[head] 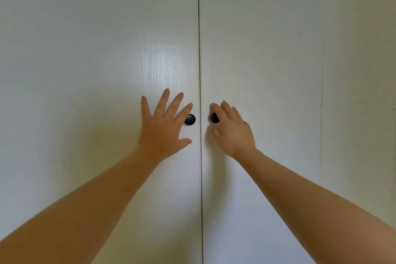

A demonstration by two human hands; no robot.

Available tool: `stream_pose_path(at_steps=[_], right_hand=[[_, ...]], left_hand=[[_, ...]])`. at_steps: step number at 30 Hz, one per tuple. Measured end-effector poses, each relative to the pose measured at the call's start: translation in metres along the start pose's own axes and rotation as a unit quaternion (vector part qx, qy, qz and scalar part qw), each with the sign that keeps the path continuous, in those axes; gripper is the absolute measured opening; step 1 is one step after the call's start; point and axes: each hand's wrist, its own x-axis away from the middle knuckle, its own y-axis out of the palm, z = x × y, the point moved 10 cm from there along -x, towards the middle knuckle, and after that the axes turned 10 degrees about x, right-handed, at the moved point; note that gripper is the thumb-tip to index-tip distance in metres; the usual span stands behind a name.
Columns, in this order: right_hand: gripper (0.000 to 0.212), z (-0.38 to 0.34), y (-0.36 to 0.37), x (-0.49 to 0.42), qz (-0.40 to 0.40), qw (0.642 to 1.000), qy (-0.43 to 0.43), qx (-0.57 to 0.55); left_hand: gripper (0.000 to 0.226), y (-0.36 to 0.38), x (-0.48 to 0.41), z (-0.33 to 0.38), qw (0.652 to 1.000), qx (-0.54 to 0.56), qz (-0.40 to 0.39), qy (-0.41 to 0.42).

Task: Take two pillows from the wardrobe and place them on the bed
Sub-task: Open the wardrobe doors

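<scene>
Barely started: wardrobe doors (257,70) closed mid-frame, pillows hidden, bed not in view. My left hand (162,126) is spread wide beside left knob (190,119). My right hand (231,130) curls over right knob (214,118), grip unclear.

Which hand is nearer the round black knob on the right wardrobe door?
Right. The right hand curls its fingers over the round black knob; the left hand lies spread on the white left door.

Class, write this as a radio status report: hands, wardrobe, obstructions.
Left hand open, spread beside left knob. Right hand curled round right knob. Wardrobe doors shut, pillows unseen.
</scene>
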Motion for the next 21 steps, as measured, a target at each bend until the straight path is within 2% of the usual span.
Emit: stream_pose_path(at_steps=[3,4,11,13,16,21], right_hand=[[0.028,-0.001,-0.013,-0.004,0.112,0.994,-0.009,0.020],[0.023,-0.003,-0.016,-0.004,0.137,0.990,-0.016,0.023],[0.010,-0.004,-0.022,-0.007,0.203,0.979,-0.002,0.032],[0.011,-0.006,-0.017,-0.013,0.152,0.988,0.006,0.020],[0.010,-0.002,-0.006,-0.020,0.066,0.994,0.044,-0.080],[0.016,0.002,0.000,-0.019,0.035,0.984,0.081,-0.153]], left_hand=[[0.092,-0.001,-0.002,0.001,1.000,0.024,-0.012,0.002],[0.092,-0.002,-0.001,0.001,1.000,0.007,0.007,0.005],[0.092,0.001,-0.003,-0.002,1.000,0.022,0.003,-0.007],[0.092,0.003,-0.004,-0.001,1.000,0.018,-0.001,-0.009],[0.092,0.004,-0.005,-0.002,1.000,0.010,-0.011,-0.011],[0.097,0.010,-0.005,-0.003,0.999,-0.002,-0.039,-0.024]])
